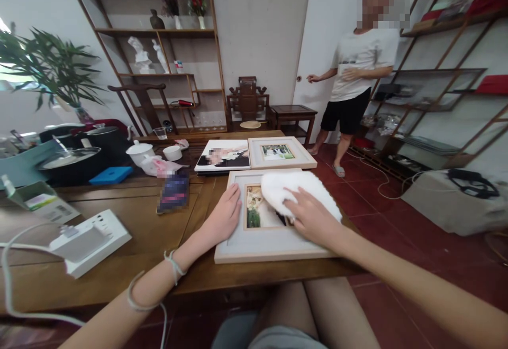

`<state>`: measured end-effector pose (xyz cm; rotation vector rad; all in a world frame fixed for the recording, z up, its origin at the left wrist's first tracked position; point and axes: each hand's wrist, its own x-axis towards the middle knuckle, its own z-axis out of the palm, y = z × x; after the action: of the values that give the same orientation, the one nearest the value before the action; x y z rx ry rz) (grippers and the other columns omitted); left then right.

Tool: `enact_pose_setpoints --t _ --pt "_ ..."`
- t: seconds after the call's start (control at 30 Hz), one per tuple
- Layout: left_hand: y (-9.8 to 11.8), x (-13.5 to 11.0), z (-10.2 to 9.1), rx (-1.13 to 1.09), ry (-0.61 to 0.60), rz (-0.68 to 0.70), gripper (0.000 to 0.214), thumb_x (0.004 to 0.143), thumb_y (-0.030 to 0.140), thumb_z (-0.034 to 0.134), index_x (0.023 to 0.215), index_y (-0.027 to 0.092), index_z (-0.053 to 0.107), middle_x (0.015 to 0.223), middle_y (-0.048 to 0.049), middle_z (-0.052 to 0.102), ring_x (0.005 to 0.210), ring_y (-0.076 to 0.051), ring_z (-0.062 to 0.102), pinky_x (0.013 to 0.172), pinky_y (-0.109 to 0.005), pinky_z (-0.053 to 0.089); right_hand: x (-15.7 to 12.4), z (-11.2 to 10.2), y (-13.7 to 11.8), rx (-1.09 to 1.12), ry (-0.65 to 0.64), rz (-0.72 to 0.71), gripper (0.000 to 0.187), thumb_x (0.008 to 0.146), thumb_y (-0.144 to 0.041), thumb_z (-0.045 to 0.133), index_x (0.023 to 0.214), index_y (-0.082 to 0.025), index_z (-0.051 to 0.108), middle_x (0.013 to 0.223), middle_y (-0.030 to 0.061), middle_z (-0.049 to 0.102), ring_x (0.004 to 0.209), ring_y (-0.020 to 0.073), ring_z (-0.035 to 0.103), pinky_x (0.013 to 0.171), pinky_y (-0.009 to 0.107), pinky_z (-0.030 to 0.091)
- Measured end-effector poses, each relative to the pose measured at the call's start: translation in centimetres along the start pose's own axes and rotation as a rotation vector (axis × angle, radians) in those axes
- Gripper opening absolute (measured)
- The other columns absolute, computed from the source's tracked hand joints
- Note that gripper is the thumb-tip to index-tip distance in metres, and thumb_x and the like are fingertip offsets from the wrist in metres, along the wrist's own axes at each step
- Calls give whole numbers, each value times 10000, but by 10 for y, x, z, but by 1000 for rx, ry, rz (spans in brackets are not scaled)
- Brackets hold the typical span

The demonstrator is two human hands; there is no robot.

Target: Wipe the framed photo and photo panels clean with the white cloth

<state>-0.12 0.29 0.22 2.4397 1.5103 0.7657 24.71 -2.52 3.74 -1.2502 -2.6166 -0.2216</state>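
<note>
A light wooden picture frame (254,246) with a white mat lies flat on the wooden table (130,264) in front of me. My left hand (223,216) rests flat on the frame's left side, fingers together and stretched out. My right hand (313,218) presses a white cloth (296,187) onto the glass over the photo, fingers laid on the cloth. Behind this frame lie a second framed photo (281,152) and an unframed print (224,156).
A white power strip (91,240) with its cable lies at the left. Pots (73,161), a blue box (111,174), white cups and a phone (173,193) stand further back. A person in a white shirt (357,69) stands by the door at the right. Shelves line both walls.
</note>
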Motion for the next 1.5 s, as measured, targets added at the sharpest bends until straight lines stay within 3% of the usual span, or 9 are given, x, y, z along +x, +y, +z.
enact_pose_setpoints --t 0.13,0.27,0.5,0.7,0.8,0.97,1.17,1.4,1.5 --pt "2 0 -1 -1 -8 -8 490 932 288 254 1326 31 393 1447 -199 323 1352 -251 273 1109 -447 232 43 9 43 -36 20 29 404 742 -15 426 1122 -76 546 1285 223 487 1256 304 379 1026 494 260" --pt "2 1 -2 3 -7 -28 489 930 297 258 1320 40 405 1444 -190 333 1347 -256 285 1108 -453 236 56 9 48 -38 -25 -20 403 737 0 408 1105 -74 555 1182 218 557 1206 323 420 976 502 297" --pt "5 2 0 2 -7 -49 504 924 286 254 1302 -9 410 1437 -218 332 1356 -260 262 1122 -425 209 -9 -22 -17 43 -155 -108 382 725 -20 429 1043 -157 590 1100 155 608 1089 287 523 937 451 368" --pt "3 2 1 1 3 -34 479 927 288 246 1304 46 418 1440 -179 348 1359 -244 257 1124 -424 206 -46 -33 -63 208 -136 -150 375 692 -73 497 1034 -192 594 1308 124 506 1254 318 380 1016 501 297" --pt "3 2 0 9 -10 -18 490 924 284 247 1299 18 418 1434 -203 347 1354 -257 266 1119 -444 213 -29 -22 -51 195 -104 -112 411 700 -43 474 1072 -173 588 1288 144 520 1258 290 385 1033 476 285" --pt "3 3 -2 17 -21 -18 501 926 293 252 1301 6 418 1428 -214 351 1349 -262 278 1115 -445 227 27 -3 4 46 -32 -19 411 755 -48 429 1144 -109 546 1155 180 582 1134 279 488 971 451 344" --pt "2 3 0 22 -6 -28 483 924 289 255 1290 33 440 1419 -191 379 1344 -258 291 1113 -450 233 64 6 25 14 -38 -48 429 741 4 418 1140 -86 547 1193 203 558 1253 332 349 993 532 241" --pt "0 3 3 11 24 -32 494 925 304 246 1288 31 440 1418 -187 382 1349 -243 283 1122 -418 222 8 -26 -31 79 -168 -215 319 763 -37 428 1017 -141 592 1015 158 638 1021 281 562 891 435 400" --pt "-1 3 4 4 31 -26 479 927 292 247 1290 48 442 1420 -171 386 1351 -242 278 1123 -432 219 -23 -43 -57 181 -175 -254 273 758 -66 437 953 -165 600 1100 148 620 1079 291 538 909 444 405"
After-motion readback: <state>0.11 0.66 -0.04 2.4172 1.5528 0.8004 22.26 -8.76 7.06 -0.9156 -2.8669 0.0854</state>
